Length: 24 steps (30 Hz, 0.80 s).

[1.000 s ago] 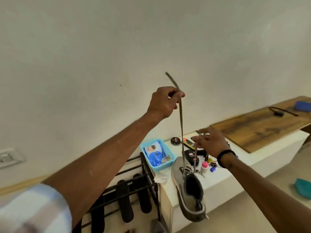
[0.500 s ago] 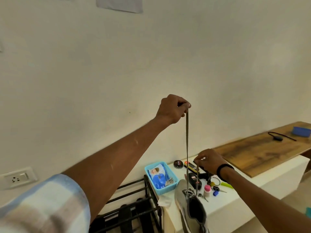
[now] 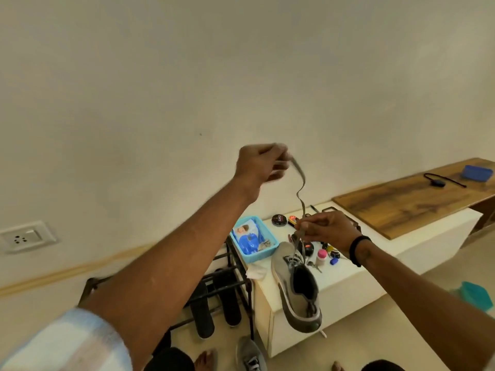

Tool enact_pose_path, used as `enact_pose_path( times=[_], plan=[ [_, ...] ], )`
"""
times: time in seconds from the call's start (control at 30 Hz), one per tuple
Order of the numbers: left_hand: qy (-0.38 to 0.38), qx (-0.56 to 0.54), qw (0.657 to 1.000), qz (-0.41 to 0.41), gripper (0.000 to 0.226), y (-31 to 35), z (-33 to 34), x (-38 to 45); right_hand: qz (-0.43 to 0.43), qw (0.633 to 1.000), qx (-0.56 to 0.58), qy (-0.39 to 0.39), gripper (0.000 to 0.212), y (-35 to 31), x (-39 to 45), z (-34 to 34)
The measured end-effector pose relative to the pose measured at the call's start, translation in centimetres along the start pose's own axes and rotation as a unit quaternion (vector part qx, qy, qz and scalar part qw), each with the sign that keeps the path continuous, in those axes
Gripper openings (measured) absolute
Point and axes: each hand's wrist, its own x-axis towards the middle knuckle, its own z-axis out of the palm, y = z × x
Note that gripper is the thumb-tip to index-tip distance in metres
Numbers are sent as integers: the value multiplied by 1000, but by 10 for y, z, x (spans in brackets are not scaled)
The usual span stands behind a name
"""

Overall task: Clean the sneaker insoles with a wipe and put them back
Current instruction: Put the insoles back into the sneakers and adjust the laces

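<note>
Here left hand (image 3: 258, 164) pinches the lace (image 3: 301, 191) end high, lace slack and running down-right to the right hand (image 3: 325, 230), whose grip pinches it just above the sneaker (image 3: 296, 290). Sneaker hangs heel-near over the surface (image 3: 348, 274) edge, long axis near-far.
</note>
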Motion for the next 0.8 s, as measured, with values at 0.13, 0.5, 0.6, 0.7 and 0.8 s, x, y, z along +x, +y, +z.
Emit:
enact_pose_path(
  times=[0.13,0.5,0.6,0.7,0.8],
  plan=[
    [13,66,973,-221,13,-114,-32,-37,15,996,78,33,25,8,-8,-2],
    [11,-248,844,-476,8,-251,56,-87,70,974,216,26,34,40,-18,13],
    [71,-323,814,-477,7,-247,62,-71,89,973,211,12,37,57,-33,8],
    [93,-332,809,-476,15,-242,57,-55,128,978,162,3,32,76,-48,2],
    [77,-336,813,-469,27,-245,50,-50,169,982,86,3,26,91,-56,-1]
  ],
)
